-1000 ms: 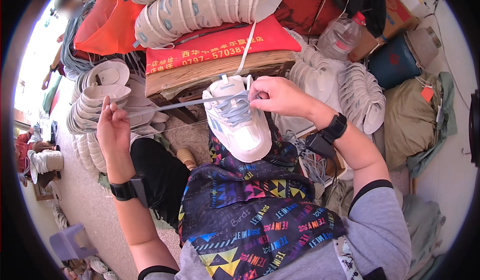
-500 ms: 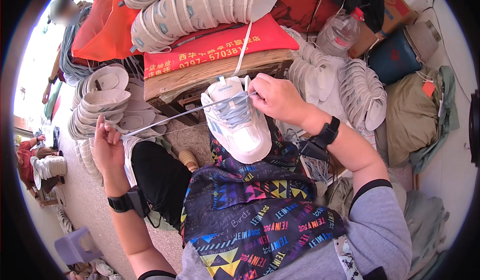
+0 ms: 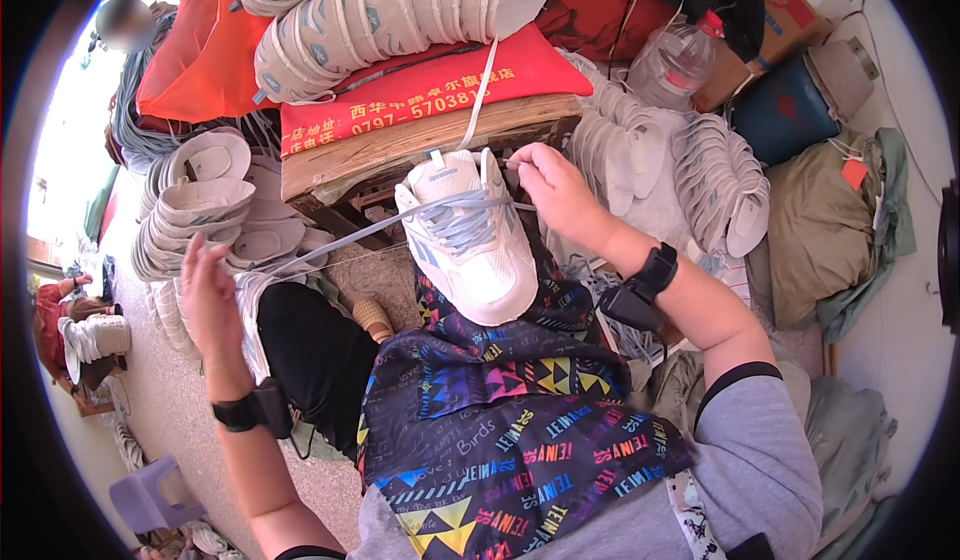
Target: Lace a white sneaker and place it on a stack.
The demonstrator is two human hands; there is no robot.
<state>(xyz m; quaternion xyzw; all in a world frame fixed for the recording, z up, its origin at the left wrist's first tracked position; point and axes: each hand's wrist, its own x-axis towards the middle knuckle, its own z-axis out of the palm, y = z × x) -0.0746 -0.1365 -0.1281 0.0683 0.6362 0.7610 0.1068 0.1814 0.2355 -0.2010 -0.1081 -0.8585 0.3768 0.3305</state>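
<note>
A white sneaker point(image 3: 494, 275) with pale blue side stripes stands in front of me, toe pointing toward me. Its light blue shoelace point(image 3: 462, 225) crosses the tongue, and one long length runs taut to the left. My left hand point(image 3: 212, 305) is at the far end of that length, slightly blurred, with the lace at its fingers. Beside the shoe's right collar is my right hand point(image 3: 560, 195), its fingers curled together in a pinch. What they hold, if anything, is too small to make out. A short piece of lace sticks out below that hand.
A wooden bench point(image 3: 345, 165) under a red cloth point(image 3: 400, 105) carries a row of nested shoe uppers point(image 3: 390, 25). More stacked uppers point(image 3: 205, 210) lie left, others point(image 3: 725, 185) right. A plastic bottle point(image 3: 680, 60) stands behind. A purple stool point(image 3: 155, 495) is at lower left.
My right hand has shifted slightly right, off the lace end, which now lies below it. My left hand has moved slightly left, its fingers more upright. The shoe has barely moved.
</note>
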